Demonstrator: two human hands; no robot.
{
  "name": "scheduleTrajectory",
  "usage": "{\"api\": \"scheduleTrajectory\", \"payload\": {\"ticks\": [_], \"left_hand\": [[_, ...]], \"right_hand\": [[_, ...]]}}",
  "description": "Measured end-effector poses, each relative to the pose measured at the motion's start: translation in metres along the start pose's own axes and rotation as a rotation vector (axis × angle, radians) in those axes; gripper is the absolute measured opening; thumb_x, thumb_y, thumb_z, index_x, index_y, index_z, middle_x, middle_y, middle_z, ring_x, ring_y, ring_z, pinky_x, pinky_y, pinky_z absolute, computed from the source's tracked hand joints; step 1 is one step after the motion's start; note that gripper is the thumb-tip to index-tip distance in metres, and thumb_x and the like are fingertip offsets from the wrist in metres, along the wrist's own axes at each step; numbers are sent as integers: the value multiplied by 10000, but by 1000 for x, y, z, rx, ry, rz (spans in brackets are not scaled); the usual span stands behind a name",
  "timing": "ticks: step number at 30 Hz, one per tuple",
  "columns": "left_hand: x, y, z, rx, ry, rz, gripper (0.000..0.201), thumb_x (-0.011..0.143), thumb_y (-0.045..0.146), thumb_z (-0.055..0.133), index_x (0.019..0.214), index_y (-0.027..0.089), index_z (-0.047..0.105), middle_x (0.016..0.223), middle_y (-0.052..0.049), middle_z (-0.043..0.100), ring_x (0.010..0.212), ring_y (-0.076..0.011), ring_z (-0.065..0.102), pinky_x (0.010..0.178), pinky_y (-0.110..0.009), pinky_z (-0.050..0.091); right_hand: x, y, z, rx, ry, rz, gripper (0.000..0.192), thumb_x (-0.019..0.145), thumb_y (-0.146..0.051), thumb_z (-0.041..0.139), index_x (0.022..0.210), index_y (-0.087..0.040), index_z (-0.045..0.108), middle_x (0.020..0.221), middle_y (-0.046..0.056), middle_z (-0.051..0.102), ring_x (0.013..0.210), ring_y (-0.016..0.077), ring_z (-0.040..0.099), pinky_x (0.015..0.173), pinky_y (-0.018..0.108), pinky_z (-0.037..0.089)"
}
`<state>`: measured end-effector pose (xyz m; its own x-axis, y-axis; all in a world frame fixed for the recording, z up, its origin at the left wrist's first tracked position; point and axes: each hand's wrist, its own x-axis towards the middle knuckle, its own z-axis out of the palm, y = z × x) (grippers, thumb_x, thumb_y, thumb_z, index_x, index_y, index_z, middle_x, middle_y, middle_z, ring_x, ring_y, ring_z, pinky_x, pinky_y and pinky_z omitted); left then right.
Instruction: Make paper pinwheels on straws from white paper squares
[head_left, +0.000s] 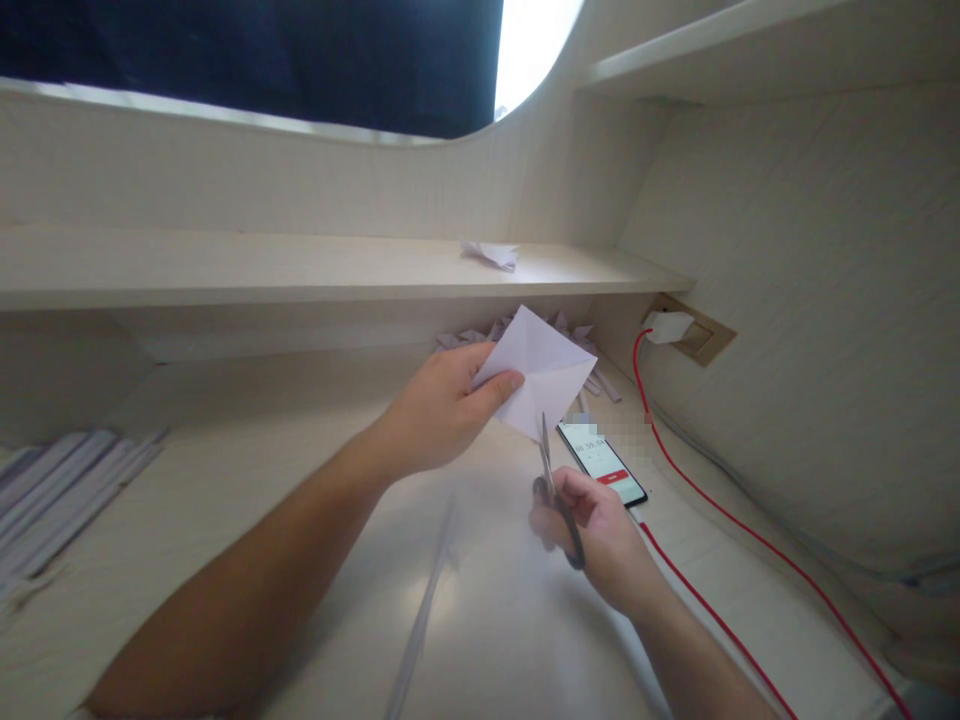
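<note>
The left hand (439, 410) holds a white folded sheet of paper, diamond-shaped (541, 368), up in the air over the pale wooden counter (247, 470). The grip of this hand is closed on the left corner of the sheet, thumb on top and fingers behind. The right hand (600, 530) has its fingers through the dark loops of a pair of grey metal scissors (553, 490); its grip is closed on the handles. The blades point up and far, and their tips touch the near lower edge of the sheet, a little right of the left hand. The blades look almost closed, but how much I cannot tell.

As I judge it, the cutting of this sheet is only at its start: no cut line shows in the paper. Some work seems already done, because a heap of white cut paper pieces (525, 335) lies far behind the sheet under the shelf (225, 265), and one long thin paper strip (424, 610) lies on the counter, near, between the two arms.
</note>
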<state>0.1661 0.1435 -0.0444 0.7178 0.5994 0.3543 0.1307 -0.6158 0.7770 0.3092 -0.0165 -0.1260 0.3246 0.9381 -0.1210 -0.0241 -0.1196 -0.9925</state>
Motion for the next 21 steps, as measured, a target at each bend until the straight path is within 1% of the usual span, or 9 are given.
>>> {"api": "scheduleTrajectory", "payload": {"ticks": [3,8,13,18,21], "left_hand": [[0,-1,-1,-13,-11,-12,274,974,384,549,844,168,655,721,25,618,643,-133,550,618,-240,423],[0,-2,-2,-13,-18,-30,271,967,379,545,837,167,654,729,20,622,645,-136,554,608,-242,423],[0,-3,0,-24,-15,-29,261,969,369,548,851,168,665,742,21,640,641,-128,561,611,-235,435],[-1,-2,4,-37,-76,-55,250,959,366,552,888,170,690,754,10,664,658,-142,594,598,-234,448],[-1,-1,6,-36,-90,-65,249,955,366,557,882,171,693,758,5,674,662,-147,605,593,-234,454]], "right_hand": [[0,2,-1,2,10,5,450,619,-459,927,658,-210,554,578,-43,554,519,108,445,497,256,349],[0,7,-2,33,16,22,396,648,-367,903,628,-213,539,516,-66,531,461,82,379,463,244,290],[0,7,-2,19,33,34,376,658,-358,899,627,-212,553,505,-57,554,444,84,386,450,246,277],[0,4,0,32,46,38,427,614,-402,925,626,-214,542,519,-61,530,463,88,390,453,244,291],[1,5,-1,31,46,28,428,627,-411,923,633,-212,544,527,-57,530,473,91,394,459,243,289]]}}
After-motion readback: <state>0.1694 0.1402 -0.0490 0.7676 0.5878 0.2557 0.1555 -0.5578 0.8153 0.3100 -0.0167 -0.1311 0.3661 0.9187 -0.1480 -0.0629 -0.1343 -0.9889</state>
